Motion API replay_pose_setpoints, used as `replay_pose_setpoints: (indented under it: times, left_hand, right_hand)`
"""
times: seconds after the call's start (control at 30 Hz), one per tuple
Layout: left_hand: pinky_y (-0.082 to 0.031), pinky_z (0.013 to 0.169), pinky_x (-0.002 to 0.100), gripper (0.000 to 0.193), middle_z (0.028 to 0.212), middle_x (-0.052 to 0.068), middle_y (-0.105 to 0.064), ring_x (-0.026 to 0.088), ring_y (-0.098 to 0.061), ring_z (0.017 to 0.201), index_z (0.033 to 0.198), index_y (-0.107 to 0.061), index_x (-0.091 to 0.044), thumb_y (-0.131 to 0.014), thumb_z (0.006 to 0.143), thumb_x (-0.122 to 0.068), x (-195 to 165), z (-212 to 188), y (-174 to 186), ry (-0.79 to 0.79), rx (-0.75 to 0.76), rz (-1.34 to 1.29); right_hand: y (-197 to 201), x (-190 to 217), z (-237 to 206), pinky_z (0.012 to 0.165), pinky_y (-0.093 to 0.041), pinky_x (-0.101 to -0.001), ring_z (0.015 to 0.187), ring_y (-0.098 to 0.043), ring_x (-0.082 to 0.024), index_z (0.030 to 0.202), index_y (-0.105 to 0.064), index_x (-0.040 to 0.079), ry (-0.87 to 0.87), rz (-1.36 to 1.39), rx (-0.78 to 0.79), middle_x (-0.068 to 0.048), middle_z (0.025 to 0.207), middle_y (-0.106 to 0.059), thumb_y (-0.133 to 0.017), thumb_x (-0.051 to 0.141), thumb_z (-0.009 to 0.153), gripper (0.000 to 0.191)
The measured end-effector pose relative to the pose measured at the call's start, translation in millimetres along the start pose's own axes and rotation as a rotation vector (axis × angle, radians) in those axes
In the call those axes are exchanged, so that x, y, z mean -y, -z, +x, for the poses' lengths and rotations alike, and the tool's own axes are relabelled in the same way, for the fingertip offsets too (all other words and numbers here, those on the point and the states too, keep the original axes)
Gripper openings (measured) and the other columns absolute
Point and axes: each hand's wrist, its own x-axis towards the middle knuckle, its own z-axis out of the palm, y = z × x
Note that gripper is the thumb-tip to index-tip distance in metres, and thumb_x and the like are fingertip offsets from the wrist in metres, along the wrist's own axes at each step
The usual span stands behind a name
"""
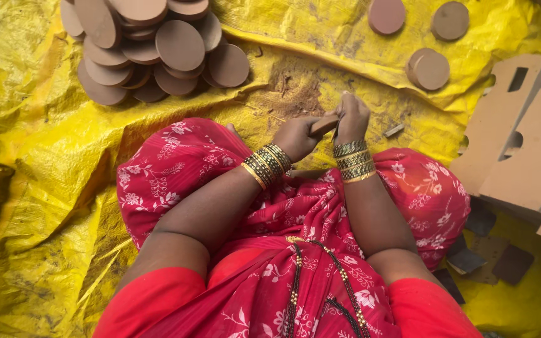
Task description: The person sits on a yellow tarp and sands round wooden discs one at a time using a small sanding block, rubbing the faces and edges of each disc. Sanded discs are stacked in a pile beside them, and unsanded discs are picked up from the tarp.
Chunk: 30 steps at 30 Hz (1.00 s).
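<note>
Both hands meet over the yellow tarp [45, 188], just above the lap. The left hand [297, 138] is closed around a brown disc [324, 124] (seen edge-on); the right hand [352, 117] pinches its far end. A pile of discs [151, 50] lies well apart, with 3 loose discs [430, 69] farther right.

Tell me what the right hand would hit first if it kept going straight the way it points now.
The right hand points away from the body, so first it would likely meet the yellow tarp, with its patch of brown dust, then the stacked wooden discs slightly to the right. Depth is unclear.
</note>
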Motion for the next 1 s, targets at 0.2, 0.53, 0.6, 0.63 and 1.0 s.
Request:
replay_pose_setpoints:
  times: [0.2,0.53,0.6,0.63,1.0]
  left_hand:
    - [-0.055,0.073,0.050,0.017,0.097,0.014,-0.074,0.039,-0.069,0.086,0.109,-0.070,-0.018,-0.068,0.094,-0.024,-4,-2,-1,-0.141,-0.123,0.132]
    - [-0.059,0.073,0.040,0.034,0.097,0.012,-0.077,0.027,-0.076,0.083,0.122,-0.073,-0.023,-0.073,0.088,-0.019,-26,-6,8,-0.115,-0.119,-0.119]
    - [-0.059,0.075,0.039,0.034,0.097,0.013,-0.077,0.027,-0.076,0.084,0.122,-0.074,-0.021,-0.074,0.088,-0.020,-21,-2,6,-0.096,-0.089,-0.114]
    - [-0.058,0.076,0.039,0.032,0.097,0.013,-0.077,0.027,-0.076,0.084,0.121,-0.074,-0.020,-0.074,0.089,-0.020,-19,1,5,-0.059,-0.048,-0.083]
    - [-0.059,0.081,0.037,0.035,0.099,0.015,-0.078,0.024,-0.077,0.090,0.120,-0.073,-0.009,-0.073,0.085,-0.017,-13,1,2,-0.098,-0.016,-0.203]
  right_hand:
    - [-17,13,-24,0.061,-0.048,-0.0370,0.063,-0.058,-0.022,0.080,-0.058,-0.002,0.701,-0.920,0.011,-0.014,0.071,-0.058,-0.064,0.024,0.105,0.036]
    - [8,-1,34,0.050,-0.055,-0.0317,0.051,-0.063,-0.018,0.074,-0.058,0.005,-0.006,-0.124,-0.080,-0.003,0.059,-0.055,-0.064,0.023,0.096,0.029]
    - [1,-4,23,0.048,-0.050,-0.0290,0.050,-0.062,-0.016,0.074,-0.059,0.006,0.081,-0.269,-0.153,-0.005,0.058,-0.060,-0.060,0.025,0.097,0.029]
    - [-4,-5,18,0.049,-0.049,-0.0291,0.050,-0.060,-0.018,0.073,-0.058,0.006,0.324,-0.501,-0.124,-0.004,0.058,-0.057,-0.061,0.024,0.097,0.030]
    - [-2,9,34,0.048,-0.049,-0.0345,0.051,-0.061,-0.022,0.072,-0.058,0.007,0.016,-0.100,-0.128,-0.002,0.057,-0.051,-0.064,0.024,0.097,0.031]
